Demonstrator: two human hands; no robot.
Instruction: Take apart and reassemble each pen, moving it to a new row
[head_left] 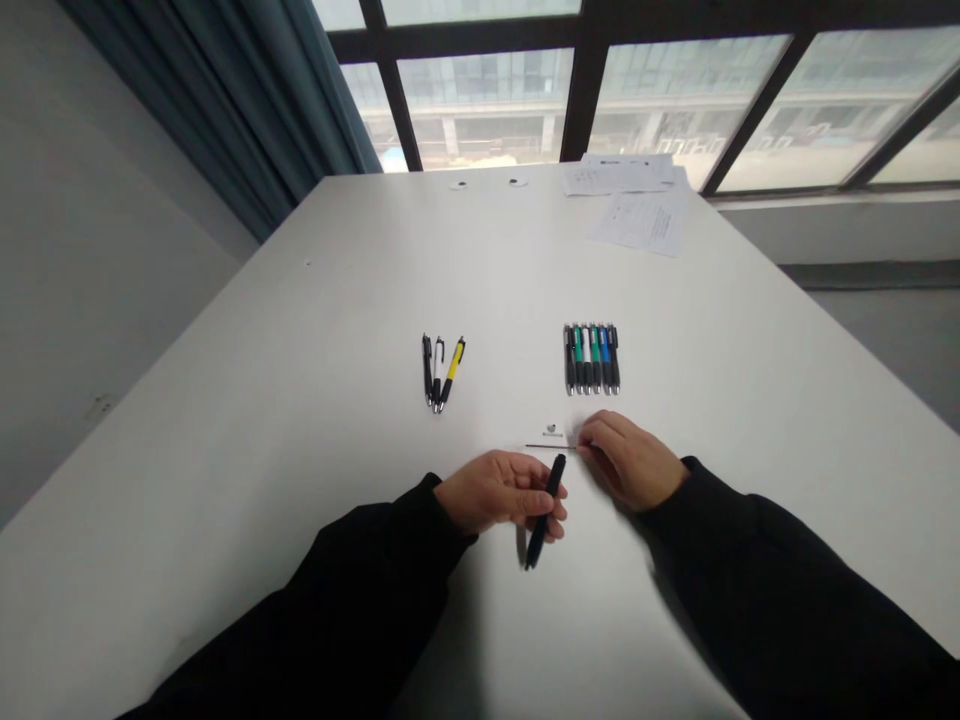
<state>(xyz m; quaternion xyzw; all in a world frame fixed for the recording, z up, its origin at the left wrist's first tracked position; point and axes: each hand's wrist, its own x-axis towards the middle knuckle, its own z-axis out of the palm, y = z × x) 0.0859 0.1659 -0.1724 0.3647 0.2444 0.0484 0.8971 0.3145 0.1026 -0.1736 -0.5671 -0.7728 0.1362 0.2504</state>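
Observation:
My left hand is closed on a black pen, held at a slant between thumb and fingers above the white table. Just beyond it, my right hand has its fingertips together at one end of a thin dark pen refill, which points left. Behind the refill are a few tiny dark pen parts, too small to make out well. A tidy row of several click pens in black, green, white and blue lies beyond my right hand.
Three more pens, black, white and yellow, lie fanned out left of the row. Printed papers are at the far right edge of the table, under the window. A blue curtain hangs at the far left.

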